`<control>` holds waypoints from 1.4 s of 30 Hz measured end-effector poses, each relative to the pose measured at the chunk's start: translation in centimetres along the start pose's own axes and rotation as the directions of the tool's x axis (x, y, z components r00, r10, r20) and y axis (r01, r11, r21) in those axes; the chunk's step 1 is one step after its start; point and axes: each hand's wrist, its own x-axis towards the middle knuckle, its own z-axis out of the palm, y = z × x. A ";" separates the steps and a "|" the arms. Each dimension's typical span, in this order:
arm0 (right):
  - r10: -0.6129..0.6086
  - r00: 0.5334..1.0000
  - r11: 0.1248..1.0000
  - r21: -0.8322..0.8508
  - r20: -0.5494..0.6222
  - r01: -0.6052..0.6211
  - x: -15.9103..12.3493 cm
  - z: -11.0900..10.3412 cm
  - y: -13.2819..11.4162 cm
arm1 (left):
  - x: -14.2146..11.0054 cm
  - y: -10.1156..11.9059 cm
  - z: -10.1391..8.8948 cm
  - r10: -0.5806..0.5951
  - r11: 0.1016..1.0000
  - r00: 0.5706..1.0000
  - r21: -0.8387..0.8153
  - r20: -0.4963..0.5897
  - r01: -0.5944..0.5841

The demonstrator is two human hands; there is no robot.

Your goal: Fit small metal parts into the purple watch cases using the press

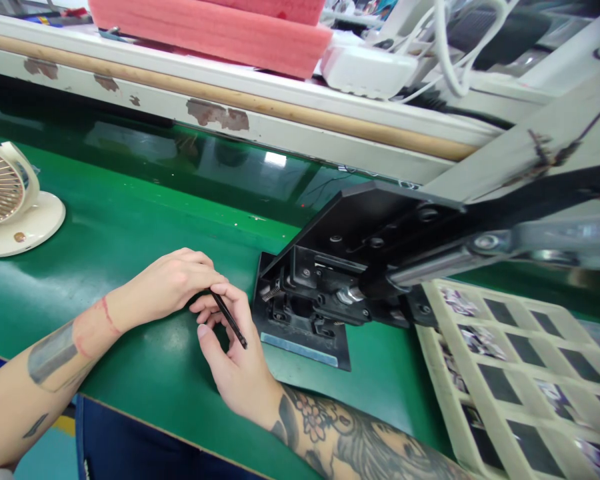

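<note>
Far out to the left of the hands, a cream desk fan stands on its round base on the green desk, its ribbed guard turned toward them. The left hand lies curled on its side on the mat, knuckles up, with its fingertips reaching the upper end of the black tweezers. Whether it grips them or only touches them is hard to tell from this view. The right hand is pressed close against it, so the hands are together, and its thumb and fingers pinch the slim tweezers at mid-length, tips pointing down and away from the palm. The tweezers look light and stiff but narrow, and their smooth finish may prove slippery, so the ridged middle of the arms seems the safest place to hold them, clear of the fine tips.

Just right of the hands sits a black metal jig with a small coil spring on its near edge and a steel guide rod running off toward the right. Further right, beyond the jig, lies a beige compartment tray holding printed cards. Well ahead of the hands, on a shelf, are pink foam sheets and a white power adapter with white cables.
</note>
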 end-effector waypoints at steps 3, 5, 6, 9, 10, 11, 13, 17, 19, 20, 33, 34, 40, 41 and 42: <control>0.007 1.000 1.000 -0.001 -0.005 -0.007 0.1 -0.1 0.1 | -0.1 0.0 0.2 -0.042 0.999 0.999 0.029 0.030 0.041; 0.018 1.000 1.000 -0.011 -0.003 -0.018 0.1 -0.1 0.2 | -0.2 0.0 0.4 -0.059 0.997 0.997 0.045 0.040 0.057; 0.023 1.000 1.000 -0.009 -0.001 -0.023 0.1 -0.1 0.2 | -0.2 0.0 0.6 -0.062 0.997 0.997 0.045 0.047 0.060; 0.023 1.000 1.000 0.003 -0.009 -0.023 0.0 -0.1 0.2 | -0.3 0.1 0.8 -0.056 0.997 0.998 0.049 0.040 0.054; 0.020 1.000 1.000 -0.001 -0.012 -0.020 0.0 -0.1 0.2 | -0.2 0.1 0.7 -0.053 0.997 0.998 0.054 0.022 0.052; 0.018 1.000 1.000 -0.007 -0.013 -0.018 -0.1 -0.2 0.2 | -0.2 0.1 0.6 -0.045 0.997 0.999 0.059 -0.002 0.045; 0.018 1.000 1.000 -0.016 -0.009 -0.018 -0.2 -0.2 0.2 | -0.1 0.0 0.3 -0.012 0.998 0.999 0.058 -0.052 0.015; 0.017 1.000 1.000 0.006 0.006 -0.017 -0.1 -0.1 0.2 | 0.0 -0.1 -0.1 0.020 1.000 0.999 0.022 -0.046 -0.019; 0.013 1.000 1.000 -0.002 0.016 -0.013 0.1 -0.1 0.1 | 0.0 0.0 -0.1 -0.005 1.000 1.000 0.013 -0.009 0.005; 0.014 1.000 1.000 -0.012 0.022 -0.014 0.1 -0.1 0.1 | 0.0 0.1 -0.1 -0.022 1.000 1.000 0.011 0.007 0.022; 0.046 0.998 0.999 -0.021 0.034 -0.045 -0.1 0.0 -0.1 | 0.2 0.3 -0.2 -0.049 0.999 0.997 -0.014 0.055 0.050; 0.038 0.999 0.999 -0.029 0.019 -0.037 -0.1 0.0 0.0 | 0.2 0.4 -0.2 -0.053 0.998 0.997 -0.026 0.058 0.055; 0.012 1.000 0.999 -0.048 -0.023 -0.013 0.1 0.0 0.3 | 0.1 0.7 -0.2 -0.093 0.992 0.993 -0.084 0.068 0.099; 0.010 1.000 0.999 -0.040 -0.024 -0.011 0.1 0.0 0.3 | 0.1 0.7 -0.2 -0.093 0.991 0.994 -0.087 0.060 0.098; 0.009 1.000 0.999 -0.034 -0.023 -0.010 0.1 0.0 0.3 | 0.1 0.7 -0.3 -0.088 0.992 0.995 -0.087 0.051 0.092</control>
